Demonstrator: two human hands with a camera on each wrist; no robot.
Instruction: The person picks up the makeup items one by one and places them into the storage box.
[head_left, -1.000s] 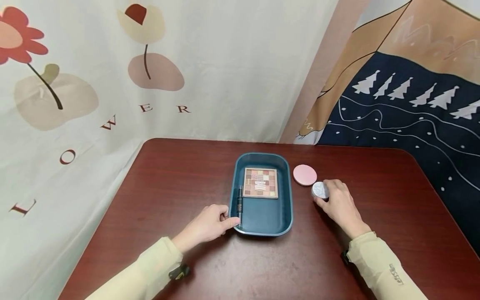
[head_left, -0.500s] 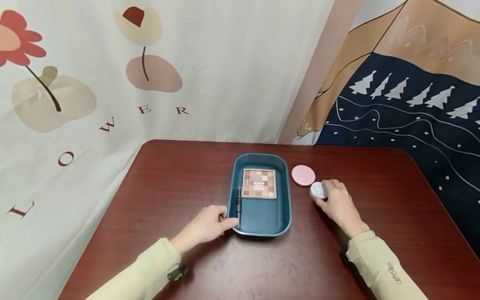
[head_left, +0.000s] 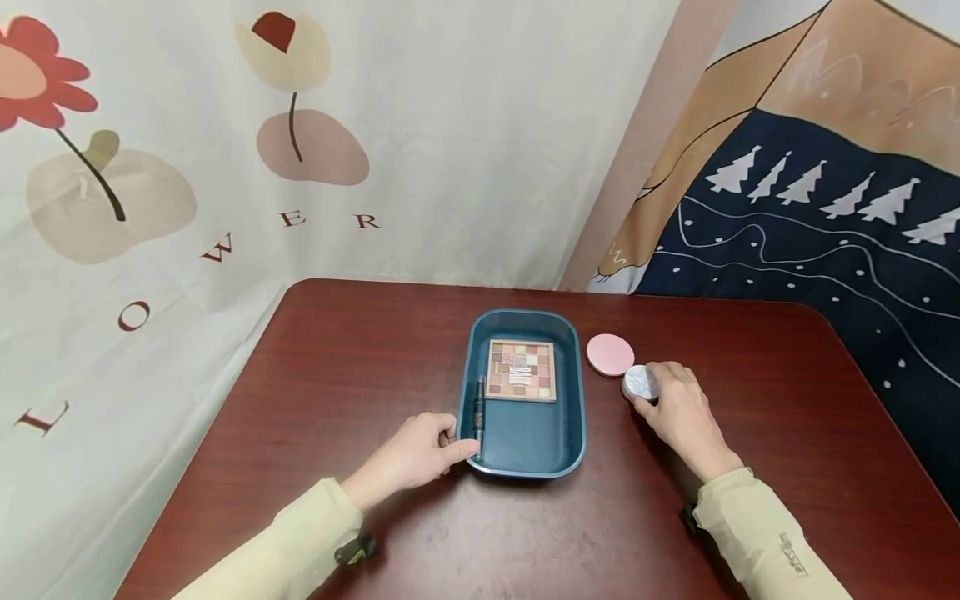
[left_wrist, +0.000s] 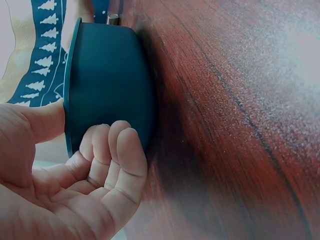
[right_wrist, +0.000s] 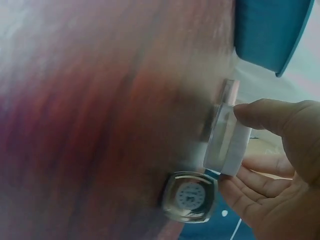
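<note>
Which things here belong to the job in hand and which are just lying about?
Likely the job: teal tray, gripped by left hand; jar, held by right hand; palette and pen, inside tray.
Perhaps just lying about: pink disc; square-framed item.

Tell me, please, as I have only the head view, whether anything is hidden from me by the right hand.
Observer: Yes, the right wrist view shows a small squarish thing with a shiny rim, standing near the jar that the right hand grips.

Operator: Thank you; could you also say how the left hand's fingers lie below the tray's rim?

Observer: In the left wrist view, the left hand has its fingers curled beside the tray's outer wall.
</note>
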